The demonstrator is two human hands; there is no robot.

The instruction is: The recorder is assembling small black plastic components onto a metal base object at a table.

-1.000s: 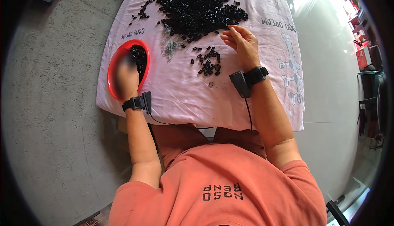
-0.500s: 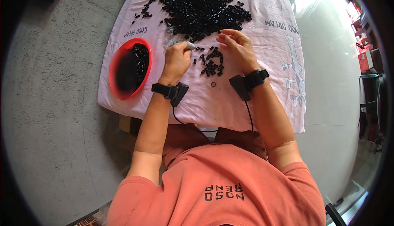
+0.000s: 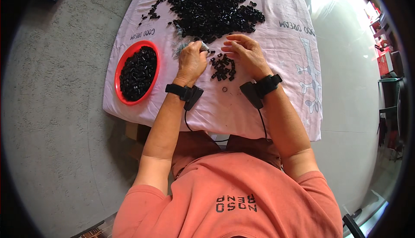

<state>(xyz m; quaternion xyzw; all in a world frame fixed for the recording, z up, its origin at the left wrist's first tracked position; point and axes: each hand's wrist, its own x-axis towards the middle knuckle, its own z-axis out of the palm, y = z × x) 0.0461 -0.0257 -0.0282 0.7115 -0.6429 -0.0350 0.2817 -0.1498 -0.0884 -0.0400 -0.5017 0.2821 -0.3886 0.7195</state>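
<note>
My left hand (image 3: 192, 61) is closed, with a small grey-silver piece (image 3: 204, 47) pinched at its fingertips. Beside it on the cloth lies a tangle of thin, silvery bits (image 3: 182, 48), partly covered by the hand. Across from it, my right hand (image 3: 250, 56) has loosely bent fingers that look apart, with nothing visible in them. Its fingertips are close to the left hand's piece. Between and below the hands lies a small group of short black tube-like parts (image 3: 222, 70). A large heap of similar black parts (image 3: 207, 9) lies just beyond both hands.
A red oval bowl (image 3: 158, 67) on the left holds many black parts (image 3: 136, 74). A small dark ring (image 3: 225, 89) lies nearer me on the pink cloth (image 3: 225, 117). Each wrist wears a black strapped device with a cable. A few stray parts (image 3: 149, 15) lie left of the heap.
My left hand has shifted slightly right and away from me, keeping the grey-silver piece. My right hand has moved a little left and toward me; the black part seen at its fingertip no longer shows.
</note>
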